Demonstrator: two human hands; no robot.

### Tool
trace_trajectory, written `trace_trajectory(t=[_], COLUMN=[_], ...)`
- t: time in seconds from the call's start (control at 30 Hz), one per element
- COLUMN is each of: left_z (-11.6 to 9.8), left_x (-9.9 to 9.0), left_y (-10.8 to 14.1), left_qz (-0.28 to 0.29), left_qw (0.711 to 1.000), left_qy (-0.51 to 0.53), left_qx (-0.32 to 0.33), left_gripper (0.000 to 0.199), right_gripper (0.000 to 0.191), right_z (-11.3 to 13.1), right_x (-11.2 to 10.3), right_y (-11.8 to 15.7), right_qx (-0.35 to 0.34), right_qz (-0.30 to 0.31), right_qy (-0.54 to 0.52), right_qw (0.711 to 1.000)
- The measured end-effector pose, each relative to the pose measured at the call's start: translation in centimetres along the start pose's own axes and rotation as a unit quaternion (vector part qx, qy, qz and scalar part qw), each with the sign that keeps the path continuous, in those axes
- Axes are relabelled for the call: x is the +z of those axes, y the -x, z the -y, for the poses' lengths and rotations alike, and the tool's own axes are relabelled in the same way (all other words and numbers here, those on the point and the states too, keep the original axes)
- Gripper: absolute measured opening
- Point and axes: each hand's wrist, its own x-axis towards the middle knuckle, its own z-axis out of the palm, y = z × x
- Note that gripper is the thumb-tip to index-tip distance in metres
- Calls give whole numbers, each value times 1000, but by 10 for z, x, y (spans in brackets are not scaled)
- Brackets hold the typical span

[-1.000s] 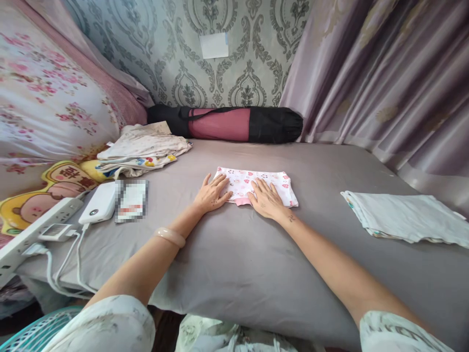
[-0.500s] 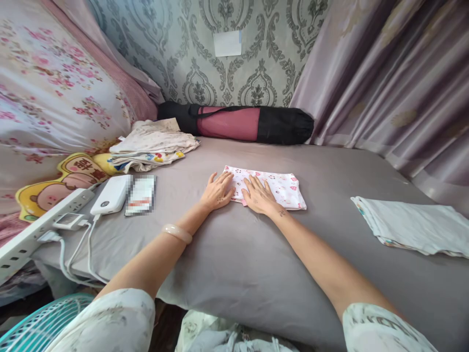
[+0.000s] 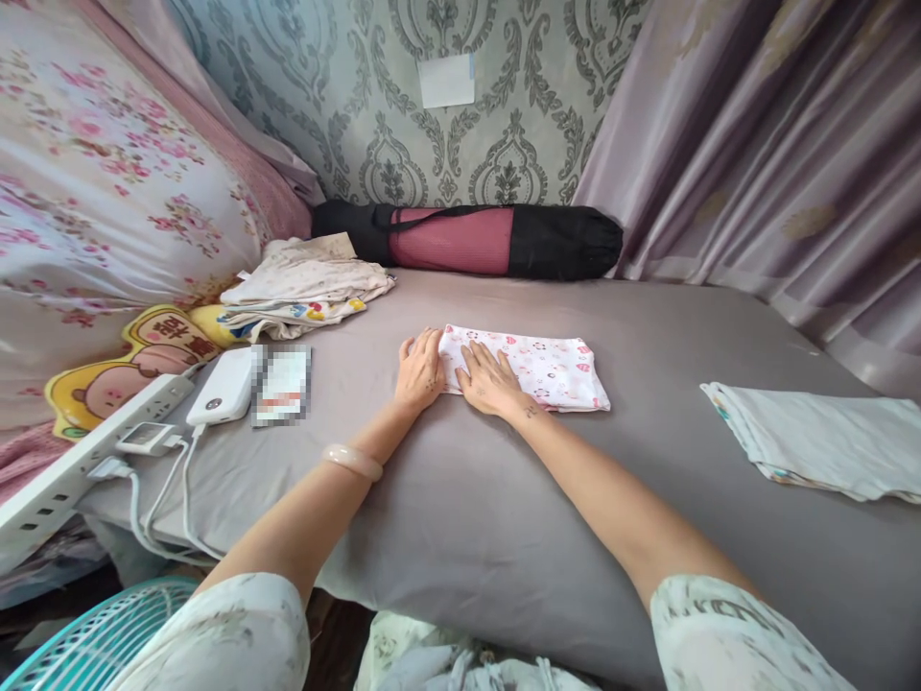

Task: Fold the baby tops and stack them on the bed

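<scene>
A folded white cloth with pink and red prints (image 3: 557,369) lies flat on the grey bed sheet (image 3: 475,509). My right hand (image 3: 490,379) rests palm down on its left part, fingers spread. Against the cloth's left edge is my left hand (image 3: 421,369), its fingers stretched forward and slightly bent, close together. The left thumb is partly hidden along that edge.
To the left are a pile of clothes (image 3: 309,274), a white power bank (image 3: 222,386), a blurred-out packet (image 3: 282,384) and a power strip (image 3: 136,427) with cables. A rolled mat in a bag (image 3: 453,240) lies at the back; folded white cloth (image 3: 827,441) lies right.
My left hand has slid left off the cloth's top to its left edge. My right hand has shifted a little left over the cloth. The view has turned slightly.
</scene>
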Motion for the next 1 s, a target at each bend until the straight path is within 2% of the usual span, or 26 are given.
trace_trajectory(t=[0.1,0.23,0.33,0.43,0.57,0.73,0.83,1.0], left_z=[2,2,2,1,0,2,3,3], left_x=[1,0,-1,-2,-1,2,3,3], left_y=[0,-1,-1,-2,-2,-1,-1,0], left_qz=[-8,-12,-11,-12,-17,-27,-33,-33], left_qw=[1000,999,999,999,999,999,999,999], left_qy=[-1,-9,-10,-4,6,11,5,-9], left_qx=[-22,-48,-48,-44,-46,-37,-34,-19], left_gripper=[61,63,64,59,57,57,57,51], right_gripper=[63,60,55,56,57,55,55,59], right_z=[-1,1,8,18,25,19,12,5], right_x=[2,-9,-14,-10,-1,-10,-15,-7], right_y=[1,-6,-17,-25,-27,-34,-44,-57], right_qx=[2,1,-11,-37,-44,-44,-26,-15], right_qz=[-6,14,-9,-31,-9,8,-9,24], right_qy=[4,-3,-1,0,-3,-32,-38,-38], right_qw=[1000,1000,1000,999,999,998,999,999])
